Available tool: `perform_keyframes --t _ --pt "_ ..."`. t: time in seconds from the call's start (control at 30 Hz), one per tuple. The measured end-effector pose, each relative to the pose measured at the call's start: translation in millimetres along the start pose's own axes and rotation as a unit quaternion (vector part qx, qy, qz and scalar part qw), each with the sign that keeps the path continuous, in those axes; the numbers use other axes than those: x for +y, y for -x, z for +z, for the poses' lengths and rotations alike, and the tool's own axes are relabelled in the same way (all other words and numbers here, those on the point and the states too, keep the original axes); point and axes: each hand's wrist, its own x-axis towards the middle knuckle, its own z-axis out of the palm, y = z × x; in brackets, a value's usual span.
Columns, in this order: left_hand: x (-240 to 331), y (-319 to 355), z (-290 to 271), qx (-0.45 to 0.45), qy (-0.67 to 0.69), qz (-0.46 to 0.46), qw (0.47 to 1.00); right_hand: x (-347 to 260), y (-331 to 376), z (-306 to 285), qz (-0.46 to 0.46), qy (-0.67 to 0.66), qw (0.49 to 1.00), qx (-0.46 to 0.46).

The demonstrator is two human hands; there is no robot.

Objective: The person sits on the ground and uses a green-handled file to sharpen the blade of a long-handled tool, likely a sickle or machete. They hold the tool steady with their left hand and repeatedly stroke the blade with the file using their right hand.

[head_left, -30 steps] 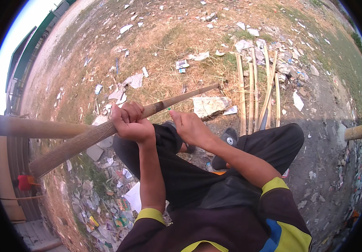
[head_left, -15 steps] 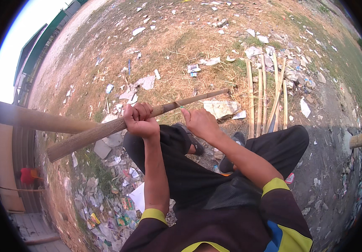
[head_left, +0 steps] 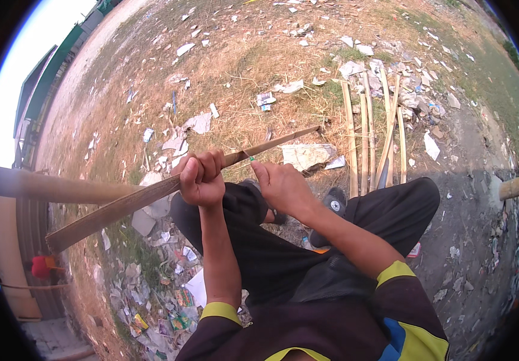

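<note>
A long brown bamboo strip (head_left: 115, 215) slants across in front of me, its wide end low at the left and its thin far end reaching toward the dry grass. My left hand (head_left: 202, 178) is closed in a fist round it near the middle. Just beyond that fist, my right hand (head_left: 283, 188) is closed with its thumb along the strip. A small green bit of a tool (head_left: 251, 158) shows at the thumb tip, against the strip; the rest of the tool is hidden by the hand.
Several pale bamboo strips (head_left: 365, 141) lie beside my right foot. A thick pole (head_left: 61, 184) stands at the left, and another pole end (head_left: 515, 187) at the right. Paper and plastic litter (head_left: 181, 301) covers the ground, with a pale broken slab (head_left: 309, 156) ahead.
The bamboo strip has slid left and down toward me, and looks turned on its length. My right hand has moved left, closer to my left fist, which stays closed.
</note>
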Motion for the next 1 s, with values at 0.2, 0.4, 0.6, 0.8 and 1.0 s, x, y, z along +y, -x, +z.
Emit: perform_keyframes --t 0.2,0.4,0.6,0.8,1.0 --pt "-1.0 0.1 -12.7 -0.029 0.012 -0.004 1.000 19.1 -13.6 -3.1 -0.008 0.033 0.999 -0.023" --pt "0.4 -4.9 -6.0 -0.061 0.017 -0.002 0.998 45.1 -16.2 5.0 0.001 0.065 0.996 0.053" --pt "-1.0 0.3 2.0 -0.079 0.017 -0.003 0.997 30.6 -3.6 -4.2 0.006 0.025 1.000 0.016" --pt "0.4 3.5 2.4 -0.042 0.018 -0.006 0.999 74.1 -16.3 -1.7 0.080 0.085 0.993 0.024" --pt "-3.3 2.8 8.3 -0.068 0.011 0.010 0.998 85.2 -21.4 3.5 0.065 0.067 0.994 0.064"
